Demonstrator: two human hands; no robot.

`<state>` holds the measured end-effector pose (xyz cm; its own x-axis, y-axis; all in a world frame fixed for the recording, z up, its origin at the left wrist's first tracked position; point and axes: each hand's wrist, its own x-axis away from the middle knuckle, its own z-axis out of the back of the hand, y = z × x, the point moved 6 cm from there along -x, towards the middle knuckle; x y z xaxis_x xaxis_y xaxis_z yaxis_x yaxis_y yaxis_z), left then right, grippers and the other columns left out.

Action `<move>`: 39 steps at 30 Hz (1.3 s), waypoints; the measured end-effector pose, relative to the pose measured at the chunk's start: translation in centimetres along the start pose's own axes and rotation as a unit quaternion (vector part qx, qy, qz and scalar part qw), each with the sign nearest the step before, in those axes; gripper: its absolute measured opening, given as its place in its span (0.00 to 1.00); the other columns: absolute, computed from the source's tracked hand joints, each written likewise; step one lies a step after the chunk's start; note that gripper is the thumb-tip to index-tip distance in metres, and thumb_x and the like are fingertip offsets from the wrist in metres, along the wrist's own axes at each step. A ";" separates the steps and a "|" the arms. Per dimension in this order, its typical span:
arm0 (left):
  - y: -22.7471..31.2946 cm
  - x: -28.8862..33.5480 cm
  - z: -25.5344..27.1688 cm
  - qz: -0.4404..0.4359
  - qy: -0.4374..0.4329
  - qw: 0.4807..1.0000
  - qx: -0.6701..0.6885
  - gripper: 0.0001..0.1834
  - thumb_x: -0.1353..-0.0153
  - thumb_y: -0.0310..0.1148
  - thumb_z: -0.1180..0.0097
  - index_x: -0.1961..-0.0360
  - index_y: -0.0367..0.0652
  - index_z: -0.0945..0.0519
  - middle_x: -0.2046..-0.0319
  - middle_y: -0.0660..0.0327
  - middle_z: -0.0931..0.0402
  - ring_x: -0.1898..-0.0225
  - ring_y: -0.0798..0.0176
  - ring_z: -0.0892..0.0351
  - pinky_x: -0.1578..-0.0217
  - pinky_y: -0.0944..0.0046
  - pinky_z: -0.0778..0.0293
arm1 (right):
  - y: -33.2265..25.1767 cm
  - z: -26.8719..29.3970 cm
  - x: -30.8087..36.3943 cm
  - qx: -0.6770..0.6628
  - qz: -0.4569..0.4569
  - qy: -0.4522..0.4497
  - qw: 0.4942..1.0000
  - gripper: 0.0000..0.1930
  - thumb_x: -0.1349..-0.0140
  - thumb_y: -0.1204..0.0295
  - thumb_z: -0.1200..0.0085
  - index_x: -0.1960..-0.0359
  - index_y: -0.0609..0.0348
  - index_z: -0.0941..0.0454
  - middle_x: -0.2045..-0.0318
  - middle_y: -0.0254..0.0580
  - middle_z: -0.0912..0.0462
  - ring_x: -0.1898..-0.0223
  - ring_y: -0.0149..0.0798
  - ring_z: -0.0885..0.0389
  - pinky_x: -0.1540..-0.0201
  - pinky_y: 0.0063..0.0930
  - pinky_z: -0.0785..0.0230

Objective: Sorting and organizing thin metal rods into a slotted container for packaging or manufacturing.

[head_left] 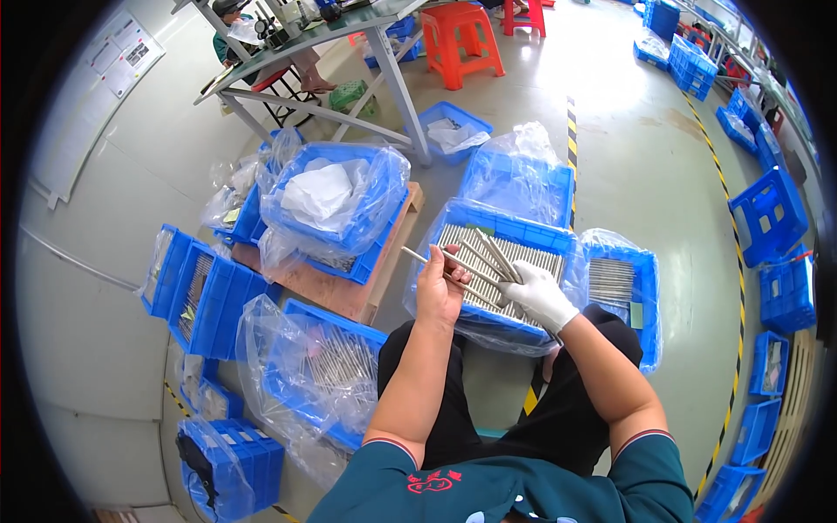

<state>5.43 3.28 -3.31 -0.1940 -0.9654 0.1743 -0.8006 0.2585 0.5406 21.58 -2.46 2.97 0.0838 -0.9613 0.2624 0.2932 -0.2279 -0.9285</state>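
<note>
Two hands held thin rods (495,253) over a blue crate (510,224).
The green shirt (567,482) had a red mark (433,480), and papers (122,57) on the wall (105,218) were too small to read; the rods were long, straight and silvery grey, one tip poking past the crate's left edge, with the left hand (442,292) curled around some, the right hand (539,295), in a white glove (551,305), gripping a bunch.

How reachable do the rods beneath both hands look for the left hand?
Probably yes: the left hand hovers at the blue bin, where lined rods lie largely uncovered, though it seems to hold a rod.
</note>
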 end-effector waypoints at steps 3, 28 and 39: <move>-0.4 0.3 -0.7 -0.003 -0.003 1.000 -0.023 0.17 0.36 0.43 0.50 0.62 0.36 0.25 0.80 0.69 0.38 0.79 0.73 0.39 0.75 0.69 0.37 | 0.1 0.0 0.0 -0.001 -0.008 0.008 1.000 0.13 0.47 0.66 0.50 0.66 0.66 0.27 0.78 0.46 0.20 0.81 0.34 0.24 0.77 0.28 0.32; -3.5 2.8 -1.6 -0.026 0.074 0.969 -0.234 0.14 0.34 0.42 0.52 0.68 0.43 0.23 0.78 0.74 0.35 0.79 0.80 0.41 0.79 0.77 0.44 | 0.5 -2.2 -1.9 -0.260 -0.043 0.000 0.965 0.08 0.40 0.69 0.49 0.67 0.61 0.28 0.81 0.37 0.23 0.85 0.28 0.26 0.85 0.20 0.35; -5.7 4.1 -3.4 0.227 -0.092 0.957 -0.158 0.17 0.34 0.46 0.54 0.72 0.43 0.30 0.81 0.67 0.39 0.83 0.73 0.42 0.83 0.73 0.45 | 1.0 0.4 -2.0 -0.274 -0.069 0.014 0.959 0.12 0.43 0.63 0.42 0.73 0.58 0.27 0.84 0.29 0.30 0.85 0.24 0.34 0.83 0.21 0.44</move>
<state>11.08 -2.06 -2.88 -0.6007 -0.7338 0.3173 -0.4043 0.6212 0.6713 22.09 -0.68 1.65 0.0520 -0.9178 0.3935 -0.2459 -0.3937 -0.8857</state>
